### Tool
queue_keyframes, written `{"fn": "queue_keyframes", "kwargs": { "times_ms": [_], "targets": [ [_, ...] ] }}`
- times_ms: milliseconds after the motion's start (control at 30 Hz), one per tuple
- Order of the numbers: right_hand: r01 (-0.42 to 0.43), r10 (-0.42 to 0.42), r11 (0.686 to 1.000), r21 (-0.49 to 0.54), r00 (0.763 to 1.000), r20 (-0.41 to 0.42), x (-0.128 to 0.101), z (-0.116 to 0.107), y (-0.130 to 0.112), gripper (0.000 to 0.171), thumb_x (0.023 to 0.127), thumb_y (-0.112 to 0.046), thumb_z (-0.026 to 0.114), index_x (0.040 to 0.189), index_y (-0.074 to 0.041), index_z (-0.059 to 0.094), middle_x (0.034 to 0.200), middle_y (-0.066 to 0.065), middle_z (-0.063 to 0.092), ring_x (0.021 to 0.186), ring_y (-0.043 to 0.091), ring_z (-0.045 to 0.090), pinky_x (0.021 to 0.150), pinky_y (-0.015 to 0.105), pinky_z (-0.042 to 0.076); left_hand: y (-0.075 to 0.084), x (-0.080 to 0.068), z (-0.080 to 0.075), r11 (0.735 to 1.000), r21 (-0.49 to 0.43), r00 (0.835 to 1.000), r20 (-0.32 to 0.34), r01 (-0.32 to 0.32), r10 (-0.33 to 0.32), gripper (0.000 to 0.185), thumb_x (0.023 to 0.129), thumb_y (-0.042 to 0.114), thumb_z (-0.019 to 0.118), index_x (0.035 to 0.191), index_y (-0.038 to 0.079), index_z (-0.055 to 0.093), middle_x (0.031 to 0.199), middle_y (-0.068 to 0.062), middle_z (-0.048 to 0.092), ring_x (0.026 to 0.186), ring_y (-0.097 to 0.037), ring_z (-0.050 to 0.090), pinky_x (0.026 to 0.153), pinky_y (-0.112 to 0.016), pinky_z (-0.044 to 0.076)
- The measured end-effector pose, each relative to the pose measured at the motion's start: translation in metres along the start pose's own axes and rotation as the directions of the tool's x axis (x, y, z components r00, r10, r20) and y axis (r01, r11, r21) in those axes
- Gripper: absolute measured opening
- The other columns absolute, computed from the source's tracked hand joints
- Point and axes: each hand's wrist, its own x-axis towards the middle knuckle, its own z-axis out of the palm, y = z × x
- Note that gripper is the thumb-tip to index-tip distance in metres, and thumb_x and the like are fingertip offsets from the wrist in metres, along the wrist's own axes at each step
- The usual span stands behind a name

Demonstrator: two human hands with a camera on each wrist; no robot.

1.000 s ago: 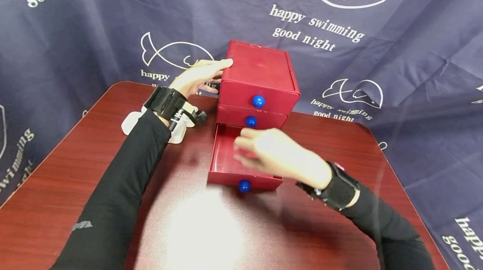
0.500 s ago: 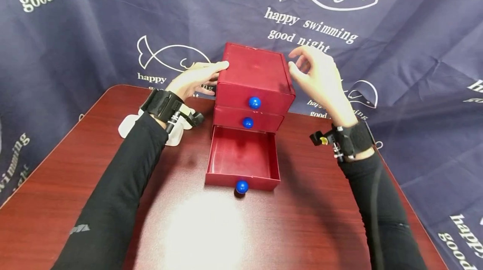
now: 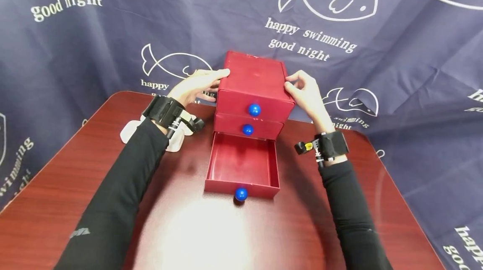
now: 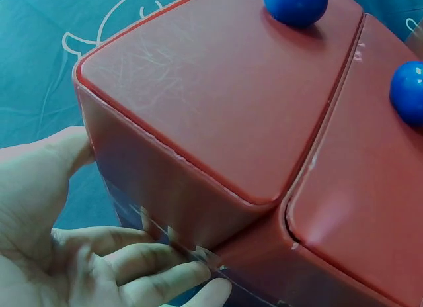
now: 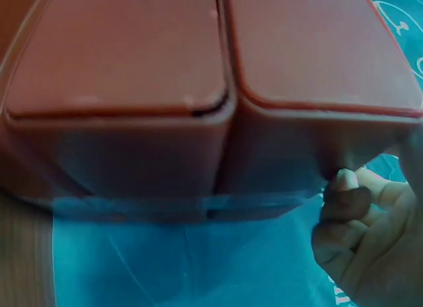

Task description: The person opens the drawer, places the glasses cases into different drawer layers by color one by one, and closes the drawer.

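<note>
Red three-drawer chest (image 3: 253,78) stands at centre frame, toward the far edge of the table (image 3: 94,165), against the blue printed cloth (image 3: 396,43). Left hand (image 3: 196,86) lies flat against the chest's left upper side, fingers (image 4: 152,261) nearly straight and pressing the wall, thumb at the top corner. Right hand (image 3: 306,94) is on the right upper edge, fingers (image 5: 347,194) curled, tips touching the side; whether they truly grip or only rest, cannot tell. Top drawer (image 3: 250,104) and middle drawer (image 3: 245,125) sit closed, each with a blue knob. Bottom drawer (image 3: 241,165) is pulled far out toward lower centre, its blue knob (image 3: 241,194) nearest the viewer, and looks empty. Risks, as judged: lifted or tilted forward between the palms, the open drawer could slide right out and drop onto the table. The walls look smooth, so a flat palm may slip. A white object (image 3: 130,129) sits just behind the left wrist, where a forearm could knock it.
</note>
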Motion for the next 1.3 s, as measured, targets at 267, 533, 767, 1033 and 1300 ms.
{"fn": "queue_keyframes", "kwargs": {
  "times_ms": [267,533,767,1033,1300],
  "targets": [
    [-0.064,0.093,0.931,0.361,0.994,-0.063,-0.004,0.014,0.013,0.030,0.094,-0.003,0.062,0.118,0.014,0.060,0.062,-0.010,0.058,0.048,0.001,0.052,0.045,0.014,0.042,-0.002,0.002,0.001,1.000,-0.007,1.000,-0.021,-0.004,0.004,0.074,0.095,0.058,0.059,0.156,0.019,0.041,0.155,-0.007,0.050,0.139,-0.026,0.052,0.110,-0.046,0.051],
    [-0.061,0.112,0.896,0.439,0.989,-0.091,-0.016,0.021,0.021,0.025,0.095,-0.003,0.062,0.115,0.013,0.060,0.068,-0.011,0.066,0.058,0.002,0.061,0.056,0.016,0.053,-0.011,-0.003,0.006,1.000,0.004,1.000,0.005,-0.030,0.030,0.071,0.095,0.060,0.060,0.152,0.021,0.046,0.149,-0.004,0.055,0.137,-0.023,0.053,0.108,-0.044,0.052],
    [-0.033,0.079,0.894,0.448,0.993,-0.084,-0.009,0.020,0.020,0.026,0.096,-0.004,0.061,0.116,0.012,0.059,0.068,-0.009,0.063,0.058,0.003,0.060,0.056,0.016,0.053,-0.002,-0.003,0.005,1.000,0.017,1.000,-0.020,-0.020,0.020,0.067,0.097,0.058,0.058,0.149,0.017,0.050,0.147,-0.008,0.057,0.132,-0.027,0.057,0.110,-0.045,0.051],
    [-0.035,0.088,0.892,0.451,0.991,-0.097,-0.012,0.021,0.016,0.026,0.097,-0.004,0.062,0.117,0.013,0.059,0.069,-0.011,0.064,0.059,0.002,0.060,0.056,0.015,0.051,0.002,-0.021,0.003,0.972,0.192,0.977,-0.134,-0.138,0.165,0.051,0.101,0.047,0.057,0.130,0.006,0.066,0.122,-0.009,0.067,0.115,-0.027,0.062,0.103,-0.042,0.052],
    [-0.033,0.096,0.872,0.488,0.990,-0.104,-0.013,0.021,0.015,0.015,0.095,-0.004,0.063,0.108,0.005,0.064,0.068,-0.009,0.065,0.057,0.002,0.059,0.055,0.015,0.050,-0.010,-0.056,-0.027,0.891,0.422,0.947,-0.182,-0.169,0.265,0.045,0.102,0.030,0.060,0.141,0.008,0.061,0.139,-0.013,0.064,0.116,-0.031,0.067,0.102,-0.041,0.051]
  ]
}}
